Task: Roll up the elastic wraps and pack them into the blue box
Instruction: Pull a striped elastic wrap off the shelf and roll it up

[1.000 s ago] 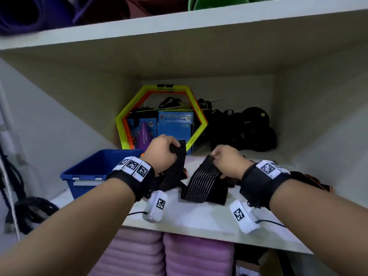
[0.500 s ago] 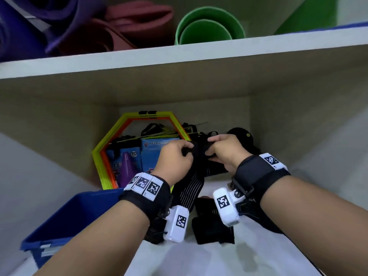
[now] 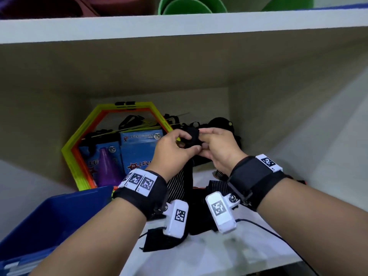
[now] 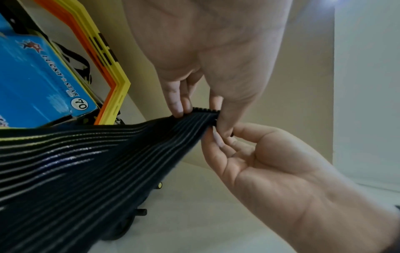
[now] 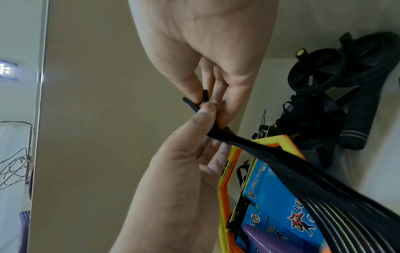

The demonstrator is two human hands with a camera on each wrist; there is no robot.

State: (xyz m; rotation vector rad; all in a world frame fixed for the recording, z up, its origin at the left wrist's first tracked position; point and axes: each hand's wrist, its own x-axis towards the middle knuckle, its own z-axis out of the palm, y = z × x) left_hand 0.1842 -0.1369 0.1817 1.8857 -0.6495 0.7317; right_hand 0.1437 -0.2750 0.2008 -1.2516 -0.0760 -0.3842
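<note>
A black elastic wrap [image 3: 181, 182] with thin pale stripes hangs from both hands down to the white shelf [image 3: 239, 253]. My left hand [image 3: 185, 145] and right hand [image 3: 202, 140] meet at its top end and pinch it between thumbs and fingertips. In the left wrist view the wrap [image 4: 97, 157] fans out from the left fingertips [image 4: 178, 107]. The right wrist view shows the wrap's end [image 5: 218, 133] pinched and folded over. Another striped wrap [image 3: 218, 187] and a black piece [image 3: 159, 241] lie on the shelf. The blue box [image 3: 51, 218] stands at lower left, its inside hidden.
Yellow and orange hexagon rings [image 3: 78, 142] lean at the back left around blue packages [image 3: 139, 154] and a purple cone [image 3: 108, 168]. Black gear [image 3: 220, 123] fills the back right corner. An upper shelf board [image 3: 179, 26] carries green rolls [image 3: 191, 5].
Both hands rose from the shelf and came together at the wrap's top end, lifting it so it hangs. The head view tilted upward.
</note>
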